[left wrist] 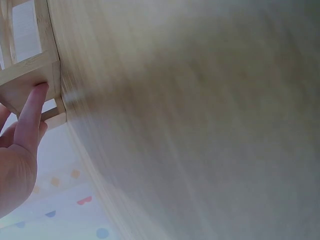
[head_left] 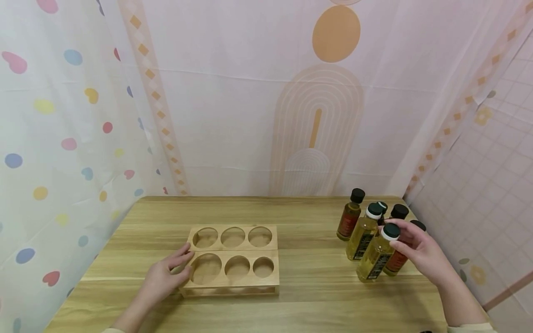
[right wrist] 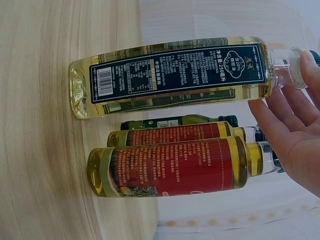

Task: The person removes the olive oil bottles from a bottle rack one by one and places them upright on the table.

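Observation:
At the left side of the table, my left hand touches the left end of a two-tier wooden bottle rack with round holes. In the left wrist view a straight finger of that hand presses the rack's side panel. On the right, my right hand holds a bottle of yellow oil near its neck and dark green cap. The bottle's black label faces the right wrist camera. Whether its base touches the table, I cannot tell.
Behind the held bottle stands another yellow oil bottle. Around them are red-labelled oil bottles with black caps and a small green bottle. Patterned curtains hang along the edges of the wooden table.

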`<state>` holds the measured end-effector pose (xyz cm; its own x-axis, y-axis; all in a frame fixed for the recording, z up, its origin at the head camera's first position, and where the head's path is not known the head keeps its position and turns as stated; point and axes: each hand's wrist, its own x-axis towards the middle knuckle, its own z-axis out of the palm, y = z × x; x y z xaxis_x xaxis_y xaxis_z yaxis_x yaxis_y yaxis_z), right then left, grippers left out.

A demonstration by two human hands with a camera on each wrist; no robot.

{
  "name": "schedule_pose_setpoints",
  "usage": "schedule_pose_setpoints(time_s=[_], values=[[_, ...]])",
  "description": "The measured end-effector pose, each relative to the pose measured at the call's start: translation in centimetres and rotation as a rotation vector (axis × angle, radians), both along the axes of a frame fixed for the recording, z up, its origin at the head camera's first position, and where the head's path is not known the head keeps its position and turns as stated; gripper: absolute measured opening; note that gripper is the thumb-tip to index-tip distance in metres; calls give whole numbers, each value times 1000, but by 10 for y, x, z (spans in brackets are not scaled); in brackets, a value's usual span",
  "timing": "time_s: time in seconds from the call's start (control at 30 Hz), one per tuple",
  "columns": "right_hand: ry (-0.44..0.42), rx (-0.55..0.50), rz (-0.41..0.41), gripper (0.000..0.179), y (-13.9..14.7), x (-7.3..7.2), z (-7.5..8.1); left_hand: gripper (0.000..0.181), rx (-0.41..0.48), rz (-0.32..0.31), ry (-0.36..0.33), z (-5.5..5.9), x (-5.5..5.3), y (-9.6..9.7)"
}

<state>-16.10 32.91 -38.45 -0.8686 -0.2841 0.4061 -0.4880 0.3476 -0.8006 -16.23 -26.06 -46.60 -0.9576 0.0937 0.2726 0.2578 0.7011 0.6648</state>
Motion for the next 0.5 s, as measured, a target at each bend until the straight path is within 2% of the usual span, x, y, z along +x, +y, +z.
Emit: schedule_pose_setpoints(time_s=[0.23, 0.5], values=[[0, 32, -77, 45, -2, 1, 0, 37, 0, -4, 2, 0, 1, 0], [7, 78, -87, 48, -3, 2, 2, 37, 10, -8, 1, 0, 1, 0]])
